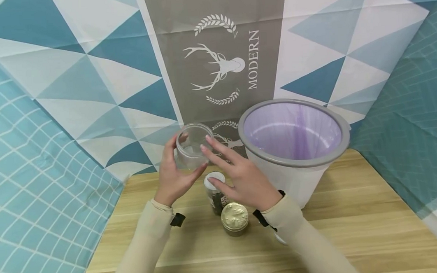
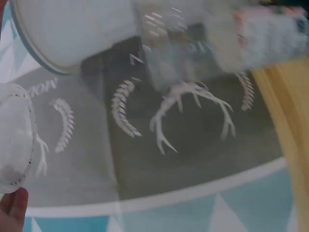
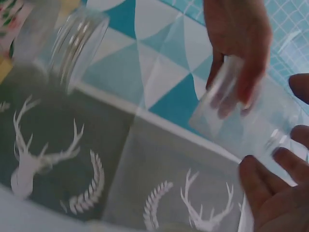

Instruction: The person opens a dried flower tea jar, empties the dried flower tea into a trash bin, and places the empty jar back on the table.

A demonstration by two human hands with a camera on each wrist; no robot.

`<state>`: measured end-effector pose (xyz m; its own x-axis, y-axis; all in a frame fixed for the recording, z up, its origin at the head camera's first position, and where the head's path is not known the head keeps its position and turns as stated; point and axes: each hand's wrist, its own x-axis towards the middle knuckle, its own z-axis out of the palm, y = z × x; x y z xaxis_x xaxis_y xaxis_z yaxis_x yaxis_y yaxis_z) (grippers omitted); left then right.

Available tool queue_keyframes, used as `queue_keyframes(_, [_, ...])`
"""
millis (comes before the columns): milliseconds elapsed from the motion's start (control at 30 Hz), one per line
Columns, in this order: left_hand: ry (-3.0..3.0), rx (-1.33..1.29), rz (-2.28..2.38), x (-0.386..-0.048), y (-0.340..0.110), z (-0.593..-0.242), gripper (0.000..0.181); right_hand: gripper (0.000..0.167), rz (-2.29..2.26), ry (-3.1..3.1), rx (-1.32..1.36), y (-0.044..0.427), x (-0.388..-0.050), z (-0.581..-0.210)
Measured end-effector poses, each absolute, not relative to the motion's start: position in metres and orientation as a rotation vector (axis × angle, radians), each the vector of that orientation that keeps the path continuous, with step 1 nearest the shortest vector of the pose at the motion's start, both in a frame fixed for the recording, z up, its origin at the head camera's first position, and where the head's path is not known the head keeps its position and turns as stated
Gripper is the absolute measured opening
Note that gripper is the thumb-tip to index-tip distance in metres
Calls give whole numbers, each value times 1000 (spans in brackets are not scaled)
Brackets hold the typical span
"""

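Note:
My left hand (image 1: 173, 178) holds a clear, wide-mouthed jar (image 1: 187, 158) above the back of the table, thumb on one side and fingers round the other. The jar looks empty and its mouth is uncovered. In the right wrist view the left hand's fingers show through the clear wall of the jar (image 3: 227, 121). My right hand (image 1: 244, 178) is beside the jar's rim with its fingers spread and fairly straight. Whether its fingertips touch the rim, I cannot tell. Below the hands stand a jar with a white lid (image 1: 216, 182) and a jar with a gold lid (image 1: 235, 216).
A large white bucket (image 1: 295, 163) with a grey rim and purple inside stands at the right, close to my right hand. A small whitish object (image 1: 280, 238) shows partly under the right sleeve. Patterned cloth (image 1: 126, 75) hangs behind the wooden table (image 1: 374, 210).

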<state>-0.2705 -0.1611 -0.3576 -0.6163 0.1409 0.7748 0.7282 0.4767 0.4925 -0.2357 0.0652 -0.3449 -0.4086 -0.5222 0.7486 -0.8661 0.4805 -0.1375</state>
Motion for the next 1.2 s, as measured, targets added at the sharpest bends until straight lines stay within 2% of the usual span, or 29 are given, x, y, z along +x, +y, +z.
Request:
queue_keyframes(367, [-2178, -521, -1105, -274, -197, -387, 106, 80, 603, -2292, 1204, 18, -247, -366])
queue_keyframes(767, [-2359, -315, -1074, -275, -226, -431, 102, 85, 494, -2520, 1212, -16, -254, -410])
queue_keyframes(967, [-2451, -172, -1069, -273, -233, -450, 103, 83, 298, -2587, 1195, -28, -252, -426])
queue_keyframes(1200, [-2514, -115, -1096, -271, -235, -456, 104, 81, 21, -2524, 1083, -39, -249, -428])
